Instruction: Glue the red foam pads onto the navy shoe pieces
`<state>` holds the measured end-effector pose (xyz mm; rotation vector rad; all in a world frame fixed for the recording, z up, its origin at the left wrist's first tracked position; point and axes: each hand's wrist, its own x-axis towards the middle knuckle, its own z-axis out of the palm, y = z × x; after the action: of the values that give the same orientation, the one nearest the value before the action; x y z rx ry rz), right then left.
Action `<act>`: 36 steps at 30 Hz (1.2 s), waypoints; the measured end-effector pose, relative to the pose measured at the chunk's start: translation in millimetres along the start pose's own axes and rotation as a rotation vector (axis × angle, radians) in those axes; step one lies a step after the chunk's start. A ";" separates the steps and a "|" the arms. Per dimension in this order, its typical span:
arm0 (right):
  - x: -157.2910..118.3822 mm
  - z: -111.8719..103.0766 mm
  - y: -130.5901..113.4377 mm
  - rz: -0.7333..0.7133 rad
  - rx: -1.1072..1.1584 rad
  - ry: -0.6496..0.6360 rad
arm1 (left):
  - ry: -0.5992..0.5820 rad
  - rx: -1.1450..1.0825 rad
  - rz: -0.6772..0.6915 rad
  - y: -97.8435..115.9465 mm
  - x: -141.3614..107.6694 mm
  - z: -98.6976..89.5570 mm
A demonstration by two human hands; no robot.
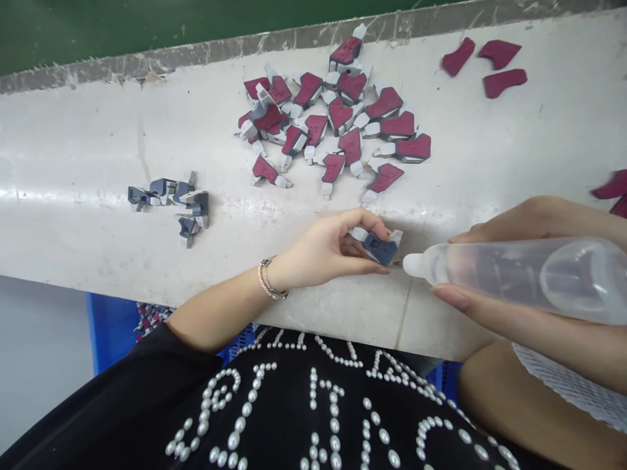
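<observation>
My left hand (337, 251) pinches a small dark blue and white plastic part (379, 248) between thumb and fingers, just above the table's near side. My right hand (519, 228) is wrapped round a translucent squeeze bottle (514, 274) lying on its side in the grip. The bottle's white nozzle tip (412, 265) points left and sits a small gap away from the held part. Clear liquid seems to be inside the bottle. Beyond my left hand lies a cluster of similar parts with dark red tops (353, 147).
Several blue and white parts without red (189, 202) lie at left on the white table (73, 163). Loose dark red pieces (504, 83) rest at the far right, with more (610, 186) by the right edge. Under the table stands a blue crate (110, 333) with red and white parts.
</observation>
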<state>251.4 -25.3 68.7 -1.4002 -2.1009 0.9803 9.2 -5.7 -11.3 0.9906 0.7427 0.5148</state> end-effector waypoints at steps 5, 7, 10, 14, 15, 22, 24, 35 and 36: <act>-1.4 -1.5 -0.2 -0.004 0.008 0.000 | -0.009 0.011 0.002 -0.3 -0.4 -0.4; -2.1 -2.5 -0.4 0.016 0.002 -0.001 | -0.009 0.018 -0.008 1.1 -0.5 -0.2; -4.0 -4.8 0.6 0.050 -0.031 0.017 | -0.005 0.035 -0.015 2.6 -0.5 0.1; -5.3 -5.8 2.7 0.076 -0.078 0.036 | -0.004 0.054 -0.002 3.2 -0.4 0.2; -5.4 -5.5 2.9 0.091 -0.089 0.048 | -0.004 0.057 -0.001 3.4 -0.5 0.3; -5.8 -3.8 3.6 0.154 -0.148 0.095 | -0.018 0.080 -0.054 7.0 -1.5 0.9; -5.6 -2.7 3.1 0.173 -0.140 0.093 | -0.031 0.085 -0.068 7.4 -1.5 0.6; -11.7 5.1 -4.4 0.223 -0.151 0.177 | -0.041 0.071 -0.072 8.6 -1.5 0.0; -10.6 4.5 -4.0 0.218 -0.154 0.170 | -0.041 0.071 -0.073 8.6 -1.4 0.2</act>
<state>250.1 -37.4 69.1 -1.7544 -1.9633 0.7596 7.9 -2.8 -3.2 1.0331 0.7618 0.4062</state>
